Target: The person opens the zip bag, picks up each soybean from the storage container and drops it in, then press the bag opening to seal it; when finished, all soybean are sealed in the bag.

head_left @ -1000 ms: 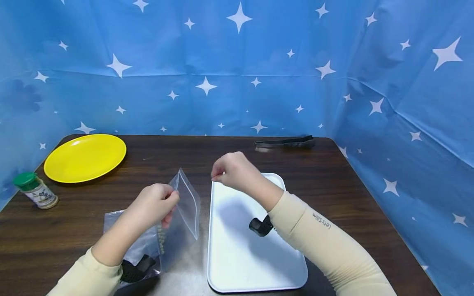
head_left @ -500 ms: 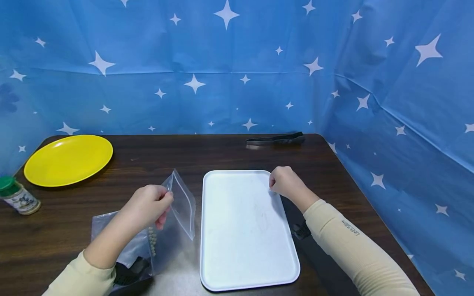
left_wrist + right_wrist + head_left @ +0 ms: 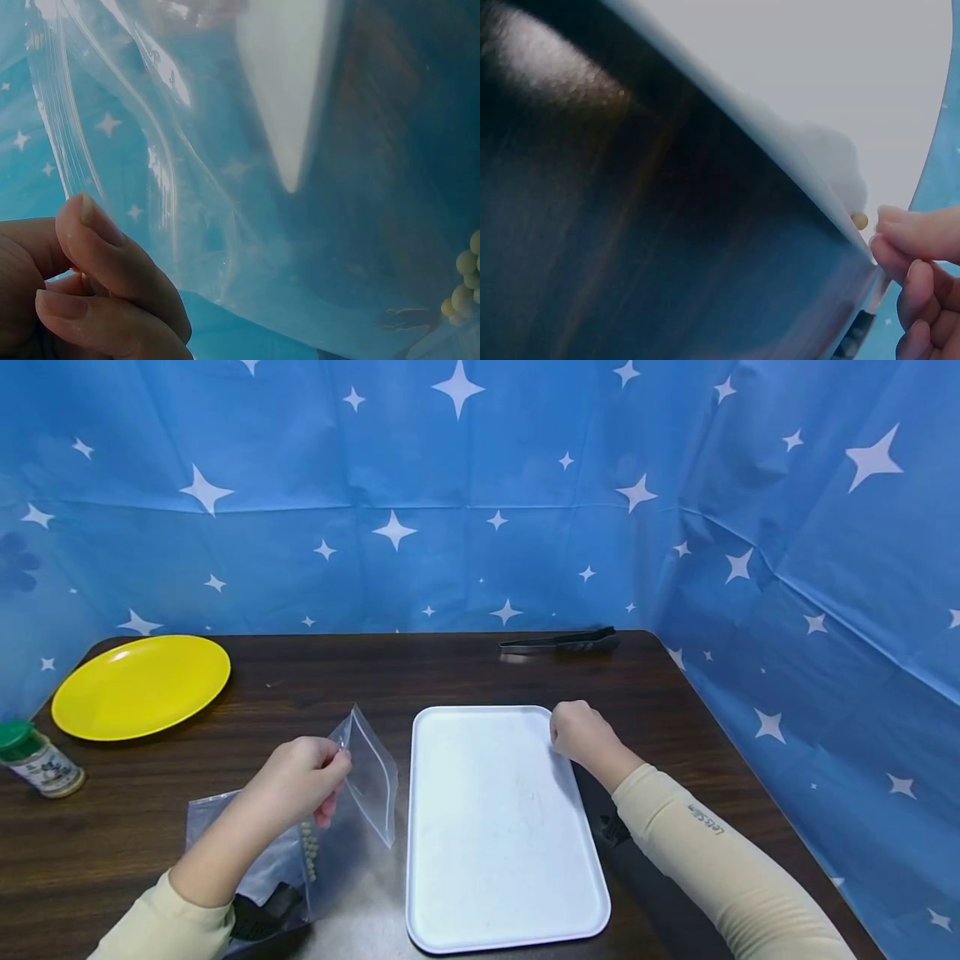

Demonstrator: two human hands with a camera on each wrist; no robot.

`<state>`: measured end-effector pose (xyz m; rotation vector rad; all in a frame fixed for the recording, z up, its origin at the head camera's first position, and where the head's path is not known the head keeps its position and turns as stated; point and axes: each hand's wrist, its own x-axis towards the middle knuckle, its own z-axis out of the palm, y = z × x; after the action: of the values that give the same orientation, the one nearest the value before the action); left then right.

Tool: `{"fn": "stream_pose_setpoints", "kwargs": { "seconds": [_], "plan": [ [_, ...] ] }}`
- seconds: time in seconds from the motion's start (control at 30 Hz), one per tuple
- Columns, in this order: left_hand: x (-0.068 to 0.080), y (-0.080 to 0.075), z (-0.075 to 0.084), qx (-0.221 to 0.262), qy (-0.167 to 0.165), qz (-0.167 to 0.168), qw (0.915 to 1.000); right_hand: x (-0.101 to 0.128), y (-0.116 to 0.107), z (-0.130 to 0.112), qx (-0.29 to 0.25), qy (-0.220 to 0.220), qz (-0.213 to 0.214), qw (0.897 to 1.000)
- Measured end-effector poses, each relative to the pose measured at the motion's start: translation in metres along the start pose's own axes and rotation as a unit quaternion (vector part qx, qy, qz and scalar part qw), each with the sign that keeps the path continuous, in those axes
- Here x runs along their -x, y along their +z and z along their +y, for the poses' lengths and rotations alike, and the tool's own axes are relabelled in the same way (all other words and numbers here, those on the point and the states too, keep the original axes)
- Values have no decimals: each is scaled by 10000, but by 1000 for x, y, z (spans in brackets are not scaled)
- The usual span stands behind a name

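My left hand (image 3: 300, 777) pinches the upper edge of a clear zip bag (image 3: 372, 777), whose mouth gapes toward the white tray. Small round pale-yellow balls (image 3: 466, 274) lie bunched inside the bag; in the head view they show below the left hand. My right hand (image 3: 588, 735) is at the far right corner of the white tray (image 3: 510, 827), fingers curled and thumb tip against the index finger. One pale-yellow ball (image 3: 860, 220) sits at the tray's rim, just beside those fingertips with a narrow gap. The right fingertips are hidden in the head view.
A yellow plate (image 3: 142, 687) lies at the back left, with a green-capped shaker bottle (image 3: 45, 764) on its side before it. Black tongs (image 3: 558, 642) rest along the table's back edge. A blue starred curtain (image 3: 390, 460) hangs behind and at the sides.
My right hand has moved from over the tray's far left to its far right corner, then stayed there. My left hand keeps its pinch on the bag. The head view has shifted slightly.
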<state>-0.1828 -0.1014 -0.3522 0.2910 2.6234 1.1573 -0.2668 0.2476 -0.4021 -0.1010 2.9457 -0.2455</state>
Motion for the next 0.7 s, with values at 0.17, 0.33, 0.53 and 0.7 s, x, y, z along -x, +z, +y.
{"fn": "stream_pose_setpoints", "kwargs": {
  "seconds": [0.17,0.33,0.53,0.7],
  "plan": [
    [0,-1,0,14,3,11,10000,-4,3,-5,339,37,-105,9994],
    [2,-2,-1,25,10,29,10000,-7,5,-9,609,59,-235,9979],
    [3,-3,-3,-3,-5,38,10000,-6,5,-14,465,46,-329,9984],
    [3,-3,-3,-13,55,29,10000,1,2,-23,134,-289,-168,9994]
  ]
}}
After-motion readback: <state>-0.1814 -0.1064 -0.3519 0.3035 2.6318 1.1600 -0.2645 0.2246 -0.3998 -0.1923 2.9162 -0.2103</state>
